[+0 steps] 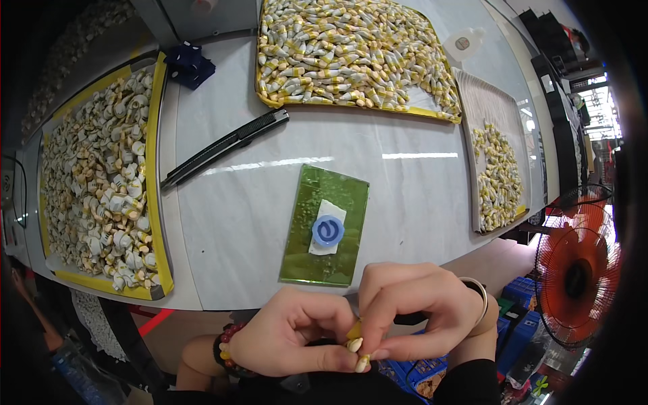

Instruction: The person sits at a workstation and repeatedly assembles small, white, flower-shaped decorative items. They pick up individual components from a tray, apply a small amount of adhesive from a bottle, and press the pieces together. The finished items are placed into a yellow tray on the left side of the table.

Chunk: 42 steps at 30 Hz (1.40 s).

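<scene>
Close to my body, past the table's front edge, both hands meet with their fingers pinched together. My left hand (293,334) is closed on a small white-and-yellow piece (354,345), held between thumb and forefinger. Touching the same spot, my right hand (422,307) pinches a second small white-and-yellow piece (362,364) at its fingertips. Fingers cover much of both pieces, so whether they are joined cannot be told. Just beyond the hands lies a green glass plate (297,260), bearing a white paper slip (333,210) and a round blue cap-like disc (328,231).
A large tray (425,113) at the back is full of white-and-yellow pieces. Rounder white pieces fill the yellow-edged left tray (159,223); the right tray (486,101) is partly filled. A black utility knife (226,147) lies between. An orange fan (577,277) stands right.
</scene>
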Motion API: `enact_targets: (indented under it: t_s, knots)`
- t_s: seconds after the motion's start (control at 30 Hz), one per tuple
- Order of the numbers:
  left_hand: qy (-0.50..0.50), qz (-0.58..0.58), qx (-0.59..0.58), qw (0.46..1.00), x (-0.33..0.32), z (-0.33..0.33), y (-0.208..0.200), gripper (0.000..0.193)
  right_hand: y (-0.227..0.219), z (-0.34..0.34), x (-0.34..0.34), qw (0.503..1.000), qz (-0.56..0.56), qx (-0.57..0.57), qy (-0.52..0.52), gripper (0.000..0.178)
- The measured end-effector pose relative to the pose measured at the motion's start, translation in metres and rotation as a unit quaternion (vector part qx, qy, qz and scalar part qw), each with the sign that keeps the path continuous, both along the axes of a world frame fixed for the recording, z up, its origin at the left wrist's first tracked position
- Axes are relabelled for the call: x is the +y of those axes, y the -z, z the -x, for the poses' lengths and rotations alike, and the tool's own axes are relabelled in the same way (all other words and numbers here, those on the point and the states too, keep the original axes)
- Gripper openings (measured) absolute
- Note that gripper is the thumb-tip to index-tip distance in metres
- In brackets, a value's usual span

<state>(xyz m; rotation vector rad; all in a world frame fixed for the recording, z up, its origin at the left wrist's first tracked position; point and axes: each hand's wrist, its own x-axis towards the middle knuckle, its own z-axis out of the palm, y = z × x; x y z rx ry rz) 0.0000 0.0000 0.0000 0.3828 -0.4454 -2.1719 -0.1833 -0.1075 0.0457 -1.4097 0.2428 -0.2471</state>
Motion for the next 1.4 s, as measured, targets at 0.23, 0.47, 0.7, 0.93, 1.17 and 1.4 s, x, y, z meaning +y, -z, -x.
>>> enact_targets:
  t_s: [0.23,0.47,0.7,0.93,1.17,1.4]
  knots:
    - [-0.017,-0.016,0.002,1.000,0.001,0.002,-0.003,0.016,0.000,0.000,0.000,0.999,0.035,-0.010,0.021,0.012]
    - [-0.110,-0.016,-0.038,0.993,0.001,0.007,-0.007,0.027,0.007,0.000,0.014,0.979,0.109,-0.067,0.161,0.013]
    - [-0.172,0.050,-0.115,0.977,0.003,0.008,-0.006,0.026,0.012,0.006,0.026,0.888,0.391,-0.071,0.232,0.017]
    - [-0.203,0.131,-0.174,0.955,0.002,0.010,-0.003,0.023,0.005,0.007,0.038,0.879,0.396,-0.023,0.263,0.020]
    - [-0.218,0.166,-0.206,0.939,0.004,0.011,-0.006,0.023,0.000,0.003,0.038,0.912,0.317,-0.035,0.259,0.013]
    - [-0.238,0.240,-0.266,0.903,0.000,0.010,-0.007,0.028,0.009,0.008,0.028,0.934,0.257,-0.086,0.234,0.010]
